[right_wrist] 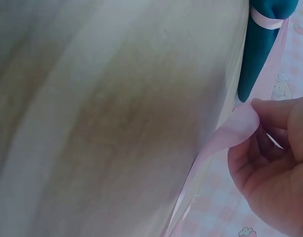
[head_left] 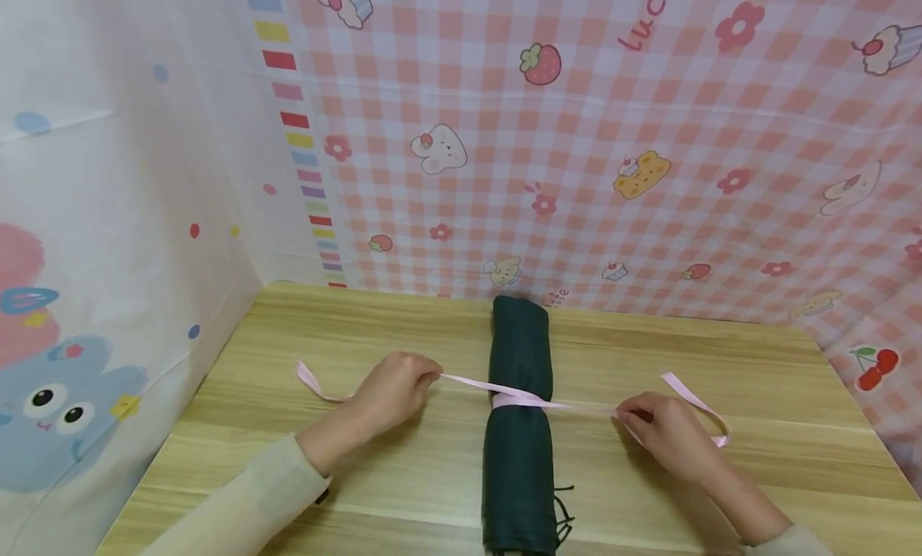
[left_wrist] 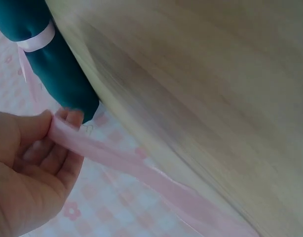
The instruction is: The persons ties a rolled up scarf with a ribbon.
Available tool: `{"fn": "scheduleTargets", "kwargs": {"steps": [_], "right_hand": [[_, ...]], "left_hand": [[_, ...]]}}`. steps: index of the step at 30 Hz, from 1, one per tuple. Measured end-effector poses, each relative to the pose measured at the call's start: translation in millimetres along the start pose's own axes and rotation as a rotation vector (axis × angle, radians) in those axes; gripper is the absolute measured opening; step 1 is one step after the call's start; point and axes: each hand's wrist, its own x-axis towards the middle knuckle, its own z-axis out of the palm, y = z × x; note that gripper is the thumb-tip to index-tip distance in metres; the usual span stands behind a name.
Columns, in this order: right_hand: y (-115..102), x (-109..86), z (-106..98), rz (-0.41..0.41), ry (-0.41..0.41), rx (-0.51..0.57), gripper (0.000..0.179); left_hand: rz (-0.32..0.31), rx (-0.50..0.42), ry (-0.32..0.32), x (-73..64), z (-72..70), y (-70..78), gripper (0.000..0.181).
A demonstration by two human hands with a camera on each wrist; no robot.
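A dark green rolled cloth bundle [head_left: 520, 468] lies lengthwise at the middle of the table. Round its waist runs a pink ribbon [head_left: 515, 399], its two ends crossing on top. On the left side my left hand [head_left: 394, 392] pinches one end between thumb and fingers; the left wrist view shows the ribbon's tail [left_wrist: 166, 187] trailing from that pinch. My right hand [head_left: 666, 432] pinches the other end to the right of the bundle. Both stretches between the hands and the roll look taut. The right tail [right_wrist: 230, 131] curls loosely past the fingers.
Thin dark cords [head_left: 564, 512] stick out from the bundle's near right side. The wooden table [head_left: 403, 492] meets a pink checked cloth [head_left: 461, 196] at its back edge. A white patterned curtain [head_left: 144, 244] hangs at the left.
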Motion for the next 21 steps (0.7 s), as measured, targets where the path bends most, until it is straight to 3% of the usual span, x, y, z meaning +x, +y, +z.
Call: {"fn": "scheduleTargets", "kwargs": {"steps": [7,15,21], "right_hand": [[-2,2.6,3,-0.028,0.087,-0.059,0.013],[-6,3.1,3,0.0,0.105,-0.049,0.011],[-8,3.2,1,0.063,0.087,-0.016,0.007]], "left_hand": [[0.038,0.082,0.109,1.5,1.6,5.2,0.009],[-0.012,0.055,0.123,1.2,1.4,11.6,0.012],[-0.001,0.087,0.162,2.0,2.6,11.4,0.013]]}}
